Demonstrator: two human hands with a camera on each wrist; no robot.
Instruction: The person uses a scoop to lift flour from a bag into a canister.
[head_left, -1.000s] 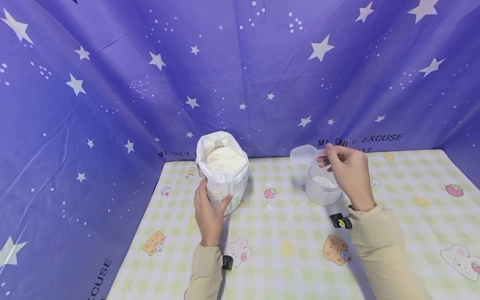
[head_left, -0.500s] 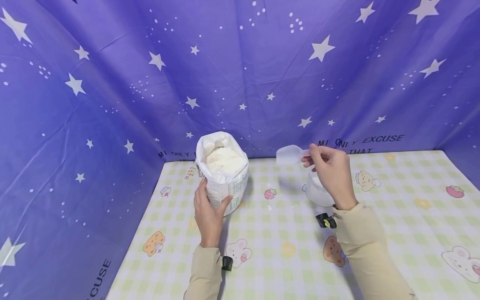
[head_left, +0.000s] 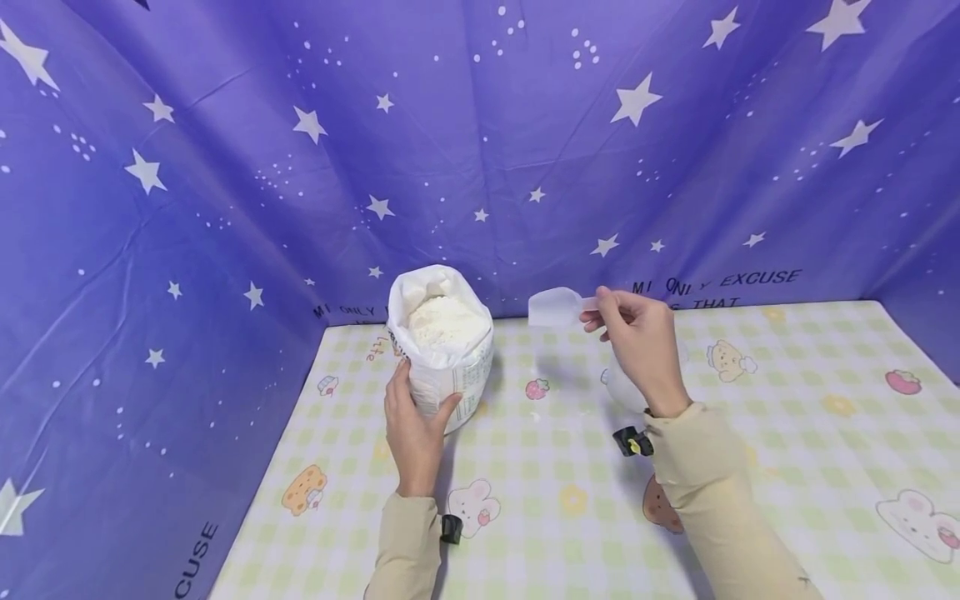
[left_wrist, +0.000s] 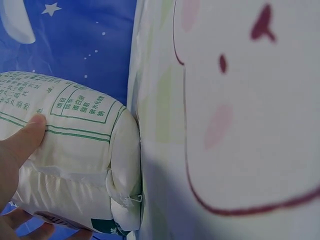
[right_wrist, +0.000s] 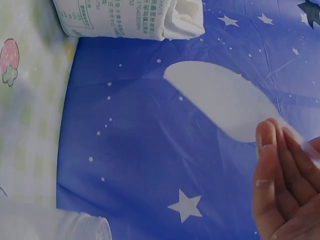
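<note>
A white flour bag (head_left: 467,373) stands upright with its top open, pale powder (head_left: 447,323) filling it near the rim. My left hand (head_left: 417,437) grips its lower side, thumb across the printed front; green lettering shows on the bag (left_wrist: 75,135) in the left wrist view. Between bag and jar, my right hand (head_left: 643,348) pinches the handle of a translucent plastic scoop (head_left: 553,308), held above the table. No powder shows on the scoop (right_wrist: 215,97) in the right wrist view. A clear round jar (head_left: 621,388) stands below the right hand, which mostly hides it from the head camera.
A checked tablecloth (head_left: 570,550) with cartoon prints covers the table. Purple star-patterned curtain (head_left: 480,150) hangs right behind its far edge and along the left side. A few white specks lie on the cloth between bag and jar.
My right hand has carried the scoop leftward, from over the jar toward the bag, and now blocks more of the jar. The left hand has kept its hold on the bag.
</note>
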